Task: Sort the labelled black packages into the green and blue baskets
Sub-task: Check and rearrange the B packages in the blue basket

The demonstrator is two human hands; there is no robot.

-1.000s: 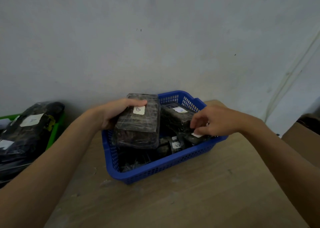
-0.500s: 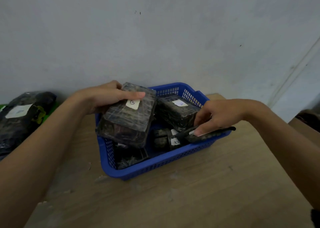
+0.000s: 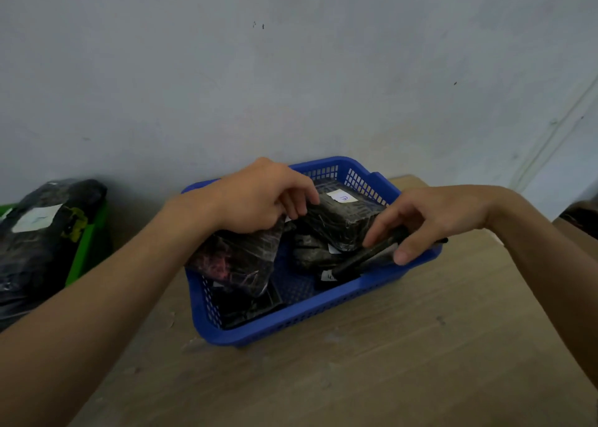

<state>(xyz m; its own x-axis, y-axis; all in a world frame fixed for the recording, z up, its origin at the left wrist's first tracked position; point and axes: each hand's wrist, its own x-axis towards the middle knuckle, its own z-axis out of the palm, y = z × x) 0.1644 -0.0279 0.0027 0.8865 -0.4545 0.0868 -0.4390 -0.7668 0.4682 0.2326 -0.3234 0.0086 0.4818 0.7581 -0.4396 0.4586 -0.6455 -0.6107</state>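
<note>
I see a bright blue basket (image 3: 372, 284) with a grid of small slots in its walls. The packages (image 3: 339, 219) in it are black, glossy, streaked with pale wrap lines, and carry white labels (image 3: 342, 196). At my far left sits a green basket (image 3: 87, 248), its black package (image 3: 48, 232) bearing a white label and a yellow patch. The table (image 3: 388, 362) is pale wood grain, the wall (image 3: 291, 70) grey.
</note>
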